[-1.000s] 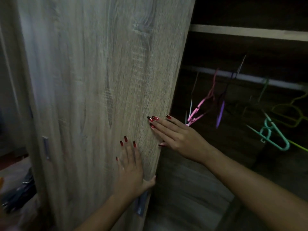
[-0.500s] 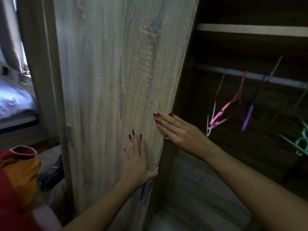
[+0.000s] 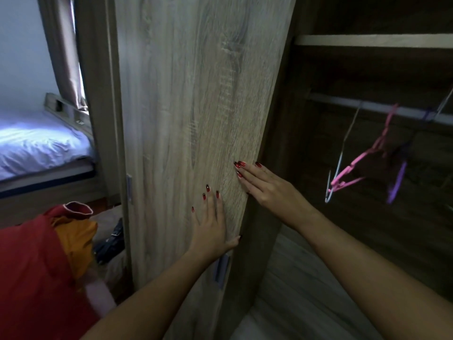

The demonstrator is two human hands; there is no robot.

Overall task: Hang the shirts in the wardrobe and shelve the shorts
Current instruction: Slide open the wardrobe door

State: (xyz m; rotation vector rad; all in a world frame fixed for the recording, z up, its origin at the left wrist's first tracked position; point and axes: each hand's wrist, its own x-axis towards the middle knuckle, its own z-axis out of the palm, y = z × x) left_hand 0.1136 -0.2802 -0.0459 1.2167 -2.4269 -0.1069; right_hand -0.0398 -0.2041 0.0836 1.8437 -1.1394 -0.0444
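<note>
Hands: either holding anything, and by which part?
Nothing held: left hand presses flat on the wardrobe door face; right hand presses flat at its edge.

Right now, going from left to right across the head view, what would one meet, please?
bed → left hand → right hand → pink hanger → purple hanger

left hand (image 3: 210, 229) flat, right hand (image 3: 264, 190) flat, fingers straight
</note>
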